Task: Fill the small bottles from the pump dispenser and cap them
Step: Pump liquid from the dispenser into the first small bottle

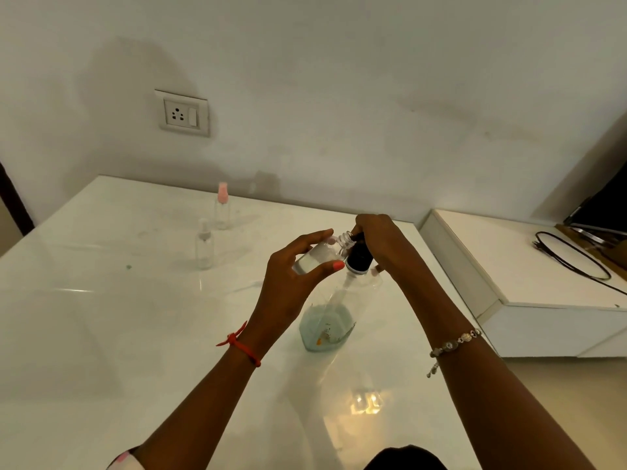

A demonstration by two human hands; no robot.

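White table (135, 317); left hand (291, 283) pinches bottle (317, 257), mouth at pump (359, 257) gripped by right hand (380, 239)

Left wrist: red knotted thread (241, 346)
Right wrist: silver beaded bracelet (454, 342)
Thumbnail, left hand (288, 293): coral polish
Near left: pink-and-white sleeve (124, 462)

Black pump head (359, 257); pink-capped bottle (222, 206); white table (101, 317).

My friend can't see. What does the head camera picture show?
A left hand holds a small clear bottle tilted, open neck at the black top of the pump dispenser, which the right hand grips. Two capped bottles stand farther back on the white table.
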